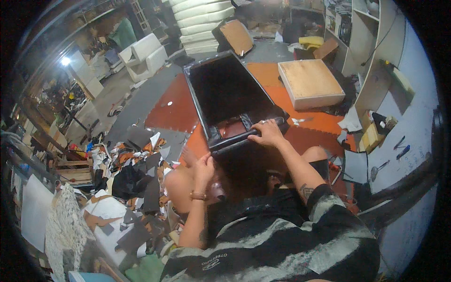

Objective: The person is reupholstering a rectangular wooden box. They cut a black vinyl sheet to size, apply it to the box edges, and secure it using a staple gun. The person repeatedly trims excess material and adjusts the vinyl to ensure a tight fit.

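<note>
A long black upholstered frame (229, 89) lies in front of me, its near end toward my lap. A padded black edge runs across that end, and past it a small opening shows reddish brown floor. Over the right part of this padded edge my right hand (268, 133) is closed, fingers on top and thumb on the near side. Black covering (242, 162) hangs from the edge toward my knees. At its left corner my left hand (204, 170) is closed in a pinch; what its fingers hold is hidden.
Orange, brown and grey floor pieces (174, 105) surround the frame. A pale square cushion block (311, 83) sits at the far right. Scraps of leather and cloth (136, 176) heap up on my left. White foam sheets (202, 23) are stacked at the back, and shelves (371, 47) stand right.
</note>
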`<act>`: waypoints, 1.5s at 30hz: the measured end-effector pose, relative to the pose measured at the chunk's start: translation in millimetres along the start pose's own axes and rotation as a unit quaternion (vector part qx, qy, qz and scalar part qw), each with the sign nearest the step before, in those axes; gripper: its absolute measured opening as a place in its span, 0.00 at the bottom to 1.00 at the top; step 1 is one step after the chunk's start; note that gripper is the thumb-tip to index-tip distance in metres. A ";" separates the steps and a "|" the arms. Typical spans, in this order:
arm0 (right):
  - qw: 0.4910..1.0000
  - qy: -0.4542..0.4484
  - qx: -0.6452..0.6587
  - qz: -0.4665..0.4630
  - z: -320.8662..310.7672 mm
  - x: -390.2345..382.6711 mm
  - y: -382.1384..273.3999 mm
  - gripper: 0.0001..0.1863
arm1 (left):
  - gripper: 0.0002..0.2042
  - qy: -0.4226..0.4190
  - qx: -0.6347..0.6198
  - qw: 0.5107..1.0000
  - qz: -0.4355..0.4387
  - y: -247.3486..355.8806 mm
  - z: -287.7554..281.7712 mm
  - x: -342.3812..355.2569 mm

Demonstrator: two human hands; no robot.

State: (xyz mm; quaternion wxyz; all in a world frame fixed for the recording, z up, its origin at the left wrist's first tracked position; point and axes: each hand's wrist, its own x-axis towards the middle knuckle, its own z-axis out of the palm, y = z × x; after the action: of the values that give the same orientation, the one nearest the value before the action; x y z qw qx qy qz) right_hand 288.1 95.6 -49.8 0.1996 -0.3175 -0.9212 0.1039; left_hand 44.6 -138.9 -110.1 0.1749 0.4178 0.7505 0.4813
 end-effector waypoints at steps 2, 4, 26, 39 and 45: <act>0.999 -0.033 -0.004 0.010 0.8 -0.4 9.2 0.32 | 0.22 0.034 0.009 0.999 0.039 -2.3 19.3 -12.5; 0.998 -0.057 -0.018 0.025 -0.6 -1.9 13.5 0.32 | 0.26 0.035 0.018 0.999 0.034 22.2 28.6 -22.2; 0.971 -0.114 0.138 -0.157 -13.6 89.6 -32.3 0.19 | 0.12 0.084 0.172 0.981 0.031 105.7 -4.5 15.1; 0.966 -0.189 0.166 -0.061 -7.7 75.9 -34.4 0.21 | 0.10 0.101 0.149 0.983 -0.041 97.3 0.7 2.2; 0.970 -0.159 0.169 -0.078 -2.8 69.6 -31.6 0.23 | 0.11 0.089 -0.097 0.975 -0.180 81.2 -7.1 0.3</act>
State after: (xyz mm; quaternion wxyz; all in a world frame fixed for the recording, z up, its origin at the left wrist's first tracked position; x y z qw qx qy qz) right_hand 222.1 114.8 -16.3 0.1089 -0.1860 -0.9319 0.2917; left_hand 76.9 -127.5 -36.1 0.2305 0.2119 0.7760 0.5475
